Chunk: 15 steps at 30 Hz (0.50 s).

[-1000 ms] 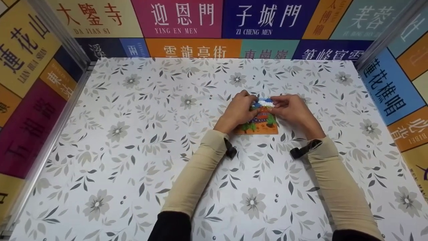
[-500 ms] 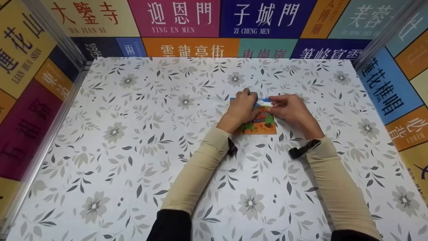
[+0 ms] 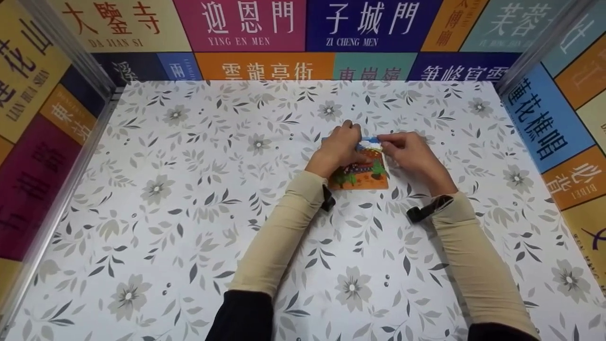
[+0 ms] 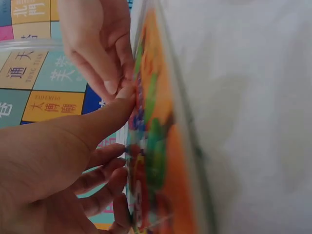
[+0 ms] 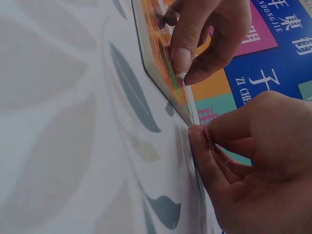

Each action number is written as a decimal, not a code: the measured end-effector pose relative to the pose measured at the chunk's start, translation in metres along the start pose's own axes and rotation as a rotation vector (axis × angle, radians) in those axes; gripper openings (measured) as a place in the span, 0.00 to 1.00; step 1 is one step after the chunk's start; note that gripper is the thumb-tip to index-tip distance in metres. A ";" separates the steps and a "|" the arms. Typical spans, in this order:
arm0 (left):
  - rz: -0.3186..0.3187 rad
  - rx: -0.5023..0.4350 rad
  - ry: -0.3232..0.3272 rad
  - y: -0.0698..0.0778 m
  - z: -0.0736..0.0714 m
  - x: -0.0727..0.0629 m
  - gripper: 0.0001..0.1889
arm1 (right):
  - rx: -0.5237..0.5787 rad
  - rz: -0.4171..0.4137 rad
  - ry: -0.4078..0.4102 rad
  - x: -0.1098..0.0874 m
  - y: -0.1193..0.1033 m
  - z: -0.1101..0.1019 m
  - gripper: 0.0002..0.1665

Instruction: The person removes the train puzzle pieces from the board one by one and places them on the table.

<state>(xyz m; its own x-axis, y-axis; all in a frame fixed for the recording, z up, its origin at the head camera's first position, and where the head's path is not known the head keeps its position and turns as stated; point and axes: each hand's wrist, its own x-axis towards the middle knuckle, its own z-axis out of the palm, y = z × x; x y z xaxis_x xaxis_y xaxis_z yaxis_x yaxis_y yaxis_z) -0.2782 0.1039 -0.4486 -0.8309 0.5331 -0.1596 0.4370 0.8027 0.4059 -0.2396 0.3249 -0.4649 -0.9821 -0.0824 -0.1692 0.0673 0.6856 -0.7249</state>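
Observation:
A small flat picture board (image 3: 362, 177) lies on the floral tabletop, printed with blue sky, a red building, green plants and orange ground. Its surface is glossy, with clear glints in the wrist views. My left hand (image 3: 338, 147) rests over its left and upper part, thumb and fingertips on the picture, and hides that side. At the upper right corner my right hand (image 3: 409, 151) pinches the edge between thumb and forefinger. In the right wrist view the board's thick pale edge (image 5: 151, 73) runs up to those pinching fingertips (image 5: 196, 134).
White floral-patterned cloth (image 3: 189, 213) covers the table around the board. Colourful panels with Chinese lettering (image 3: 255, 23) stand along the back and both sides. A small black wrist camera (image 3: 419, 214) is strapped at the right cuff, another (image 3: 327, 199) at the left.
The head view has shifted slightly, so the scene sits a little further left. Both hands stay at the board, with the right fingers still at its upper right corner.

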 end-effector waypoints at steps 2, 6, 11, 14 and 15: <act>-0.019 -0.014 -0.015 0.000 -0.002 0.001 0.34 | 0.018 0.004 0.000 0.001 -0.001 0.002 0.24; -0.040 -0.047 -0.022 -0.001 -0.003 0.002 0.34 | 0.022 -0.008 0.023 0.003 -0.001 0.005 0.23; -0.018 -0.103 0.050 -0.003 0.002 -0.001 0.32 | 0.008 -0.022 0.051 0.003 -0.002 0.007 0.22; 0.015 -0.117 0.109 -0.004 0.007 -0.003 0.32 | 0.005 -0.024 0.057 0.002 -0.001 0.006 0.22; 0.024 -0.122 0.129 -0.005 0.009 -0.004 0.31 | 0.005 -0.025 0.054 0.002 -0.001 0.006 0.22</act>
<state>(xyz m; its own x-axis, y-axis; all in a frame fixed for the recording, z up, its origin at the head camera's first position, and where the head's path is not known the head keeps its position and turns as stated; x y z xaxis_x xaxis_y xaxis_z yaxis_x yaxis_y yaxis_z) -0.2742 0.1007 -0.4579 -0.8612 0.5070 -0.0351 0.4191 0.7475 0.5153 -0.2409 0.3197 -0.4686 -0.9916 -0.0601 -0.1143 0.0431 0.6804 -0.7315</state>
